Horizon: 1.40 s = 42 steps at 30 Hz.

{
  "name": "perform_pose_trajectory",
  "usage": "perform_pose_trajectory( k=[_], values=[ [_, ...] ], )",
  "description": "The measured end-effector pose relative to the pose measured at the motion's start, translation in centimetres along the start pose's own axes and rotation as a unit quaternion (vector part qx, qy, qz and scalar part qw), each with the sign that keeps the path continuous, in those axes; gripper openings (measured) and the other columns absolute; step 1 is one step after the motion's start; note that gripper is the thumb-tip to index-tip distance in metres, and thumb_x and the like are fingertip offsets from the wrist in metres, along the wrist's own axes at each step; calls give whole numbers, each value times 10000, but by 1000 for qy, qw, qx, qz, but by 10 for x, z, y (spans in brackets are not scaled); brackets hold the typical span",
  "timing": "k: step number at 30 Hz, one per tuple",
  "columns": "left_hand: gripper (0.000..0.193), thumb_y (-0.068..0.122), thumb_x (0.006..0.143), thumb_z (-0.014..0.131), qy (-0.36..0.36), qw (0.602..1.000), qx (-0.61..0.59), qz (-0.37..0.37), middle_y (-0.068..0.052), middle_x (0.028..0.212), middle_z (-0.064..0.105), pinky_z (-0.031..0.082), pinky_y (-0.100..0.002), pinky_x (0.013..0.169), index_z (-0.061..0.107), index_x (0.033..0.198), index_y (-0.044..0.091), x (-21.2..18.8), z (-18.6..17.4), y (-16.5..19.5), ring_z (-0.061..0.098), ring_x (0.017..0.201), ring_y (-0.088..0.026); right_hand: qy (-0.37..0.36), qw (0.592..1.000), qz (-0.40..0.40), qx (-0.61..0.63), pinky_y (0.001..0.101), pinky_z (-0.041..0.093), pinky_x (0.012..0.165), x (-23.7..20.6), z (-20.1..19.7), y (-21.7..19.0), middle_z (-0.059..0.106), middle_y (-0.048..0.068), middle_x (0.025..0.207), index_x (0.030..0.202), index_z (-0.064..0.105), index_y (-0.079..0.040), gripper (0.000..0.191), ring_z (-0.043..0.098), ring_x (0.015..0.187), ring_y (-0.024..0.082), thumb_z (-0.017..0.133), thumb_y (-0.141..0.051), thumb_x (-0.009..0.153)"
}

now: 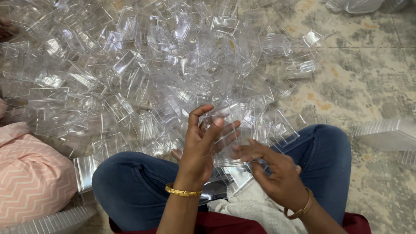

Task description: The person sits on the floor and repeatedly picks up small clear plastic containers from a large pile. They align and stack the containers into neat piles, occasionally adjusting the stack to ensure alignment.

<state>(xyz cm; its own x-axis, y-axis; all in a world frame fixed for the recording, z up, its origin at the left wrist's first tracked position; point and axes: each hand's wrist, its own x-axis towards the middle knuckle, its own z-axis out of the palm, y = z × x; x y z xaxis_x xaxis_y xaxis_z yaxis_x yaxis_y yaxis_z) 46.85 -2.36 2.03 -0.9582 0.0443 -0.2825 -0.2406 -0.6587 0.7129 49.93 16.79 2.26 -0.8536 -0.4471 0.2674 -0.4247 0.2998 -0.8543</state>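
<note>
Cushion (32, 173) in pink zigzag lay at my left; my left hand (199, 147) and right hand (277, 173) together gripped one clear plastic box (232, 130) above my lap, before the heap of boxes (143, 65).

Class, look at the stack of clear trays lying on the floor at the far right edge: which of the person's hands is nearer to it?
Right. The right hand is over the lap, on the side toward the stack of clear trays; the left hand is farther away, beyond it.
</note>
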Motion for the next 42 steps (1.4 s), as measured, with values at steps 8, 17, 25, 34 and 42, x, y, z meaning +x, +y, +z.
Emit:
perform_pose_trajectory(
  k=[8, 17, 25, 34, 42],
  values=[
    [687, 318, 824, 755, -47, 997, 39, 37, -231, 1334, 608, 607, -523, 948, 379, 1379, 172, 26, -5, 21, 692, 1140, -399, 43, 997, 48, 46, 377, 490, 1146, -3, -28, 16, 651, 158, 1363, 1307, 590, -9, 360, 643, 1290, 242, 538, 7, 951],
    [972, 437, 850, 844, -13, 975, -45, 219, -228, 1422, 583, 550, -454, 1083, 268, 1581, 155, 77, -88, 63, 624, 1269, -356, -49, 932, 303, -194, 323, 610, 820, -30, -63, 50, 580, 105, 1406, 1472, 478, -219, 735, 724, 954, 193, 793, -183, 809],
    [960, 438, 840, 826, -69, 978, -73, 183, -199, 1432, 578, 580, -536, 1045, 301, 1584, 132, 114, -89, 57, 621, 1283, -378, -121, 893, 349, -258, 341, 606, 782, -24, -33, 56, 547, 101, 1336, 1584, 364, -304, 958, 678, 871, 219, 790, -141, 742],
    [908, 397, 858, 816, -102, 983, -82, 133, -266, 1440, 541, 516, -506, 1059, 280, 1545, 141, 101, -81, 40, 610, 1297, -401, 60, 914, 357, -181, 481, 588, 922, 25, -101, 21, 594, 190, 1380, 1682, 166, -248, 1015, 648, 1196, 307, 706, -82, 839],
    [890, 402, 852, 831, -160, 981, -59, 90, -304, 1444, 537, 542, -510, 1096, 325, 1526, 117, 101, -75, 33, 599, 1297, -422, 263, 905, 212, 260, 502, 599, 1036, 112, -18, 16, 595, 226, 1250, 1168, 466, -127, 440, 715, 1110, 331, 767, -151, 846]
  ],
)
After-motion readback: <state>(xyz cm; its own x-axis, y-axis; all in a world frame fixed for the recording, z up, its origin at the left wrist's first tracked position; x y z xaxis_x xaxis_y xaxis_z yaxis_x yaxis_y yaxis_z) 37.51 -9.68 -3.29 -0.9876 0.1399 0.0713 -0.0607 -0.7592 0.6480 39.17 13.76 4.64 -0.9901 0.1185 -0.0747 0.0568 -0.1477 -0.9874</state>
